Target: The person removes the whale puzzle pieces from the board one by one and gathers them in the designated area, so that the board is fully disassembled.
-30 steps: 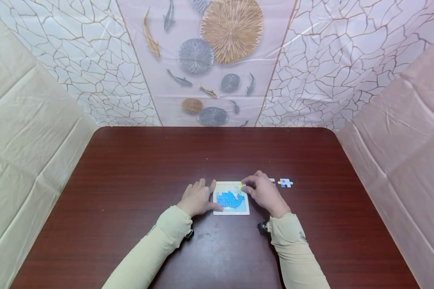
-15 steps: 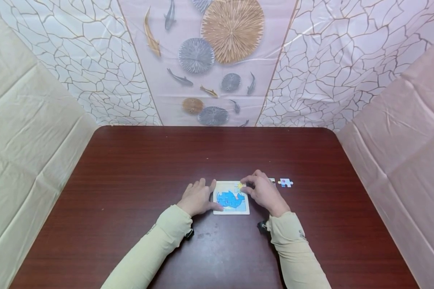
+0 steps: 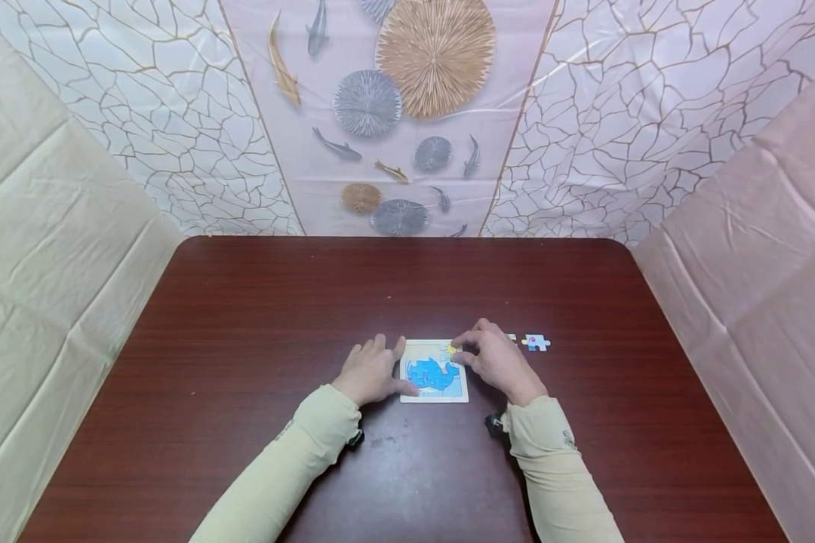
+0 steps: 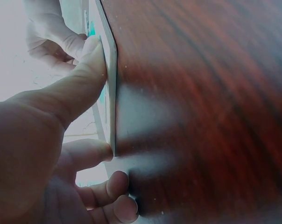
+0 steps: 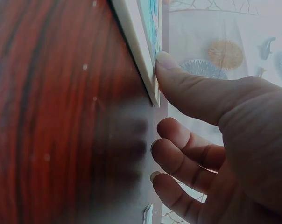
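A small square jigsaw puzzle (image 3: 435, 400) in a pale frame, showing a blue whale, lies mid-table. My left hand (image 3: 370, 374) spreads along its left side; the thumb presses on the puzzle near the front, and the index finger touches the back left corner. The other left fingertips rest on the table in the left wrist view. At the back right corner, my right hand (image 3: 497, 363) pinches a puzzle piece (image 3: 451, 350) with a yellow sun between thumb and index finger. That thumb (image 5: 178, 79) lies over the frame's edge in the right wrist view; its other fingers are loosely bent.
Right of my right hand lies a loose puzzle piece (image 3: 536, 343), with another piece (image 3: 512, 338) beside it, partly hidden by the hand. The dark red wooden table (image 3: 278, 302) ends at a patterned cloth backdrop (image 3: 394, 151). Pale cloth walls stand on both sides.
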A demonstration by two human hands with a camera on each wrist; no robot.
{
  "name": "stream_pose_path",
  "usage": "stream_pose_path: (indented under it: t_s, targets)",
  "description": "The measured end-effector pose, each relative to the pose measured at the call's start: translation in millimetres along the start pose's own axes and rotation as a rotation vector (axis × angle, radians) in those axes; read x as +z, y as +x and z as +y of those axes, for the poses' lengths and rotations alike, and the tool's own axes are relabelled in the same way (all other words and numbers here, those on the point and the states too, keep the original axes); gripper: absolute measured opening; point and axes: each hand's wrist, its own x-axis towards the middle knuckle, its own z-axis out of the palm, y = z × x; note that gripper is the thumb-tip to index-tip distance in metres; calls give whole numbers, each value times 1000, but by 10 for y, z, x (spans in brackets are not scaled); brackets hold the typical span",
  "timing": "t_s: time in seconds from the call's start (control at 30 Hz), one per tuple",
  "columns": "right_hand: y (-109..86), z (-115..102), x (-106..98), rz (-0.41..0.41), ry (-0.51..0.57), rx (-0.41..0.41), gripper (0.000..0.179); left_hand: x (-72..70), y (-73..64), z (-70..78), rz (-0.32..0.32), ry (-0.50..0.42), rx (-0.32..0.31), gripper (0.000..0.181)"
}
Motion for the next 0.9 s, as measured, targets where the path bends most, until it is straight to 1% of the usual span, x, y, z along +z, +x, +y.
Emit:
stream_pose_path:
  t_s: [0.23, 0.47, 0.9]
  targets:
    - [8, -15, 3, 8, -26, -13, 29, 9, 0, -7, 5, -3, 0, 100]
    - [23, -14, 4, 9, -41, -3, 27, 18, 3, -12, 2, -3, 0, 101]
    - [25, -26, -28, 6, -34, -51, 19, 14, 0, -16, 13, 0, 6, 100]
